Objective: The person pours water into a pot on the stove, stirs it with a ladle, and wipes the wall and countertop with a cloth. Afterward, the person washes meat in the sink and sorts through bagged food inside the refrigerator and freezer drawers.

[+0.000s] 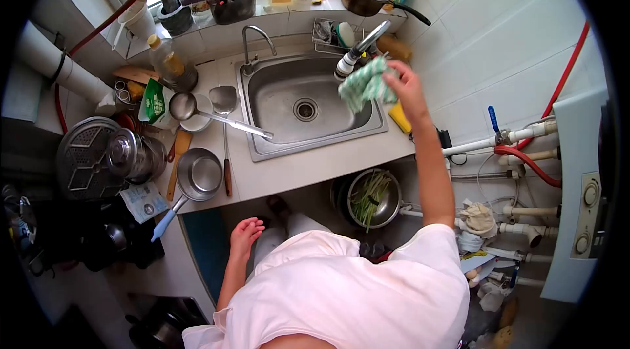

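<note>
Right hand (pixel 408 92)'s pinching a green checked cloth (pixel 363 85), which dangles just left of it; left hand (pixel 245 235)'s loosely spread.

No text can be read; the green packet (pixel 155 101) seems to bear white characters, too small.

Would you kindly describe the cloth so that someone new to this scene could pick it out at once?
Find the steel sink, then look to its right end, by the thicker tap. There the right hand holds the cloth, hanging down. Its green-and-white pattern sets it apart from the plain yellow item on the counter nearby.
</note>
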The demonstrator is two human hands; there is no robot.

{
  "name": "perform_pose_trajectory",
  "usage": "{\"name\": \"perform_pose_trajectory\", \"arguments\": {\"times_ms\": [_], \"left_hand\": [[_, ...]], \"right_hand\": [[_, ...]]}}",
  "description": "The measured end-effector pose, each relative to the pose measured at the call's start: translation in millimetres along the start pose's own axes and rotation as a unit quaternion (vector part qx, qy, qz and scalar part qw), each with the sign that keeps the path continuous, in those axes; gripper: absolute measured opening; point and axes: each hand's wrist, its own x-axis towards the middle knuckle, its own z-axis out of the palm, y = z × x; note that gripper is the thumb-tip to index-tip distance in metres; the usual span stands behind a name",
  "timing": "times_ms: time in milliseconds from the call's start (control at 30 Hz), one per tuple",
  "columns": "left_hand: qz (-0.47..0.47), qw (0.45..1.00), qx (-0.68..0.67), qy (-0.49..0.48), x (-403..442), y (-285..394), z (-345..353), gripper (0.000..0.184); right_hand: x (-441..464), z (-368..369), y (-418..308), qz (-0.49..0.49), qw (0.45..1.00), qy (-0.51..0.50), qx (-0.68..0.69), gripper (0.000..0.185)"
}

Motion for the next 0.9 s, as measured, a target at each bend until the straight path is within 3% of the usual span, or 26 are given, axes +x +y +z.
{"name": "perform_pose_trajectory", "arguments": {"times_ms": [100,200,367,433,533,600,667,700,733,767,800,867,900], "left_hand": [[0.026,1.0,0.003,-0.006,-2.5,2.6,-2.1,0.02],[0.044,0.999,0.013,0.008,-4.3,8.7,-4.6,0.019],[0.065,0.997,0.034,0.025,-15.0,3.4,-25.3,0.02],[0.069,0.995,0.051,0.041,-16.7,-3.0,-38.2,0.02],[0.066,0.991,0.077,0.089,-23.3,-23.3,-60.7,0.022],[0.07,0.985,0.079,0.14,-25.2,-40.7,-75.9,0.022],[0.139,0.957,0.149,0.207,-26.0,-81.6,-101.3,0.01],[0.145,0.925,0.238,0.259,-30.7,-104.2,-113.3,0.009],[0.144,0.916,0.222,0.301,-37.0,-129.7,-119.8,0.015],[0.082,0.911,0.237,0.326,-49.9,-145.0,-120.4,0.018],[0.08,0.906,0.219,0.353,-59.8,-168.3,-119.9,0.025],[-0.035,0.917,0.195,0.347,-75.6,-220.2,-127.9,0.044],[-0.075,0.92,0.196,0.33,-81.9,-241.8,-127.1,0.057]], "right_hand": [[51.7,-8.5,-61.2,-0.087,0.993,0.033,0.069,0.029],[93.7,-27.3,-73.4,-0.066,0.992,0.07,0.085,0.032],[142.2,-93.1,45.1,0.053,0.994,0.091,-0.029,0.033],[121.5,-80.4,54.2,0.134,0.983,0.123,-0.009,0.042],[103.6,-89.9,83.0,0.173,0.971,0.158,0.039,0.052],[87.8,-102.0,127.2,0.162,0.966,0.185,0.078,0.048],[61.0,-111.1,199.6,0.183,0.952,0.243,0.037,0.028],[42.6,-111.4,237.0,0.166,0.973,0.159,-0.009,0.025],[14.9,-71.3,256.9,0.143,0.969,0.167,-0.111,0.025],[-11.7,-41.8,276.3,0.137,0.979,0.063,-0.141,0.023],[-48.9,12.7,274.4,0.059,0.992,0.007,-0.107,0.024],[-121.2,116.3,249.6,0.128,0.973,-0.164,-0.103,0.027],[-154.3,147.1,249.9,0.208,0.945,-0.236,-0.094,0.03]]}}
